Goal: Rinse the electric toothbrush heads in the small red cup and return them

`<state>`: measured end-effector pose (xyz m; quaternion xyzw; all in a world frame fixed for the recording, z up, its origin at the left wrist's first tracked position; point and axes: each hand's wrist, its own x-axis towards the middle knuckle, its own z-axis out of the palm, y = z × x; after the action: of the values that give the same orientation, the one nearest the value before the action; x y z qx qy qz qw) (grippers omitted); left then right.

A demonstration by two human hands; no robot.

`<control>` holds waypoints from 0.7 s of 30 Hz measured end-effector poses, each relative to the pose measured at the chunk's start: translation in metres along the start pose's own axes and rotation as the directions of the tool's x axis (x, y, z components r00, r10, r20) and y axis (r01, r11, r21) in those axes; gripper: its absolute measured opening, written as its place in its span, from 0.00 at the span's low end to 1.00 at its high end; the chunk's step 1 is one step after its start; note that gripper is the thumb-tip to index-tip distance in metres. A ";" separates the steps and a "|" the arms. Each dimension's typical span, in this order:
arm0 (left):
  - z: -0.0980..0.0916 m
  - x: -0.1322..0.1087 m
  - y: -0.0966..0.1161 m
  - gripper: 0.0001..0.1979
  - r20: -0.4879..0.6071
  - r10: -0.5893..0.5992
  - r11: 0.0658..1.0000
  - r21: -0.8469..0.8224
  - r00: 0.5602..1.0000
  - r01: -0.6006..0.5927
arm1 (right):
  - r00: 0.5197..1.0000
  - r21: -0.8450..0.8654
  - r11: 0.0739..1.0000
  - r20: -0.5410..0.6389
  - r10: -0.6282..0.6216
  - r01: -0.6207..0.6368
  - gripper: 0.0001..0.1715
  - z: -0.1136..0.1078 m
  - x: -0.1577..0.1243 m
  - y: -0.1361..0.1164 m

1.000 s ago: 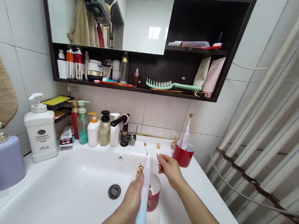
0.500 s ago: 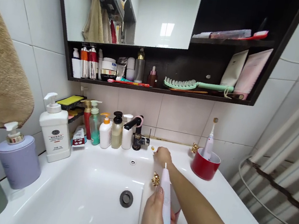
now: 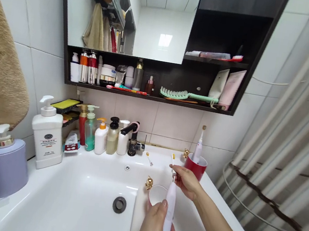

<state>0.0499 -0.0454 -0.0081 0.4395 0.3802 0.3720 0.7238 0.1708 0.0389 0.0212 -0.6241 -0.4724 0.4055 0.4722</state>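
Observation:
My left hand (image 3: 153,224) is wrapped around a pink-to-blue electric toothbrush handle (image 3: 169,207), held upright over the right side of the sink. Its thin metal shaft points up. Pinched in my right hand (image 3: 188,180) is a toothbrush head (image 3: 173,158) with yellow and white bristles. The head's lower end is right by the shaft; whether they touch I cannot tell. A second brush head (image 3: 150,159) lies on the sink ledge beside the black faucet (image 3: 133,143). Just behind my left hand is a cup (image 3: 157,195) with a white inside and a gold bear-shaped handle.
A red cup (image 3: 199,170) holding another electric toothbrush (image 3: 198,149) stands behind my right hand. Several pump bottles (image 3: 100,139) line the back left of the white sink (image 3: 85,198). Above hangs a dark mirror cabinet (image 3: 176,72) with toiletries. Pipes run along the right wall.
My right hand has moved right and nearer, from the ledge by the faucet to the handle's tip, and now shows a brush head. The other brush head is more visible. The view has shifted right.

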 end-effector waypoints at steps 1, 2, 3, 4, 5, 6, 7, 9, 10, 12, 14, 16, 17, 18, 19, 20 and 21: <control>0.002 -0.001 -0.003 0.22 0.007 0.014 1.000 0.022 1.000 -0.014 | 1.000 0.055 0.998 0.002 -0.010 0.010 0.07 -0.008 -0.014 0.001; 0.004 -0.003 -0.007 0.22 0.003 0.031 0.999 0.043 1.000 -0.031 | 1.000 0.129 0.992 0.006 -0.011 0.010 0.07 -0.014 -0.025 0.003; 0.005 -0.004 -0.010 0.23 -0.002 0.040 0.997 0.063 0.999 -0.039 | 1.000 0.221 0.975 0.017 -0.006 0.002 0.06 -0.018 -0.035 0.004; 0.007 -0.005 -0.013 0.23 0.007 0.028 0.997 0.078 1.000 -0.028 | 0.999 0.326 0.945 0.033 0.000 -0.011 0.06 -0.022 -0.043 0.006; 0.008 -0.006 -0.015 0.23 0.016 0.016 0.995 0.094 1.000 -0.017 | 0.999 0.430 0.902 0.049 0.003 -0.024 0.07 -0.023 -0.049 0.007; 0.008 -0.006 -0.017 0.23 0.027 0.010 0.994 0.111 1.000 -0.013 | 0.998 0.519 0.854 0.066 0.003 -0.037 0.08 -0.023 -0.052 0.008; 0.009 -0.006 -0.018 0.23 0.037 0.008 0.992 0.127 0.999 -0.012 | 0.997 0.576 0.816 0.079 0.003 -0.048 0.09 -0.023 -0.054 0.008; 0.008 -0.006 -0.018 0.22 0.057 0.023 0.988 0.152 0.998 -0.031 | 0.995 0.603 0.796 0.096 0.004 -0.061 0.11 -0.020 -0.056 0.008; 0.008 -0.006 -0.018 0.22 0.066 0.033 0.986 0.158 0.997 -0.043 | 0.995 0.598 0.799 0.102 0.005 -0.065 0.11 -0.018 -0.056 0.008; 0.007 -0.006 -0.016 0.23 0.079 0.033 0.985 0.165 0.996 -0.046 | 0.995 0.583 0.811 0.100 -0.002 -0.057 0.12 -0.016 -0.056 0.007; 0.007 -0.006 -0.013 0.22 0.075 0.031 0.985 0.167 0.997 -0.044 | 0.997 0.577 0.816 0.075 -0.017 -0.030 0.13 -0.015 -0.056 0.007; 0.008 -0.007 -0.012 0.22 0.059 0.037 0.986 0.161 0.998 -0.046 | 0.998 0.569 0.822 0.060 -0.021 -0.017 0.14 -0.016 -0.056 0.007; 0.009 -0.008 -0.011 0.21 0.051 0.041 0.986 0.157 0.998 -0.048 | 0.998 0.563 0.827 0.058 -0.018 -0.018 0.14 -0.016 -0.056 0.007; 0.009 -0.008 -0.011 0.21 0.045 0.042 0.987 0.153 0.998 -0.048 | 0.998 0.556 0.831 0.058 -0.014 -0.021 0.14 -0.016 -0.056 0.007; 0.010 -0.009 -0.011 0.21 0.044 0.037 0.988 0.150 0.998 -0.043 | 0.998 0.549 0.835 0.056 -0.011 -0.021 0.15 -0.016 -0.056 0.006; 0.010 -0.009 -0.012 0.21 0.045 0.029 0.988 0.148 0.999 -0.035 | 0.999 0.544 0.839 0.053 -0.010 -0.020 0.15 -0.016 -0.057 0.006; 0.011 -0.009 -0.012 0.21 0.044 0.025 0.989 0.146 0.999 -0.031 | 0.999 0.541 0.841 0.047 -0.012 -0.016 0.15 -0.015 -0.057 0.006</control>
<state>0.0579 -0.0608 -0.0139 0.5043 0.3850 0.3438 0.6922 0.1739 -0.0201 0.0220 -0.4561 -0.3496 0.5378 0.6169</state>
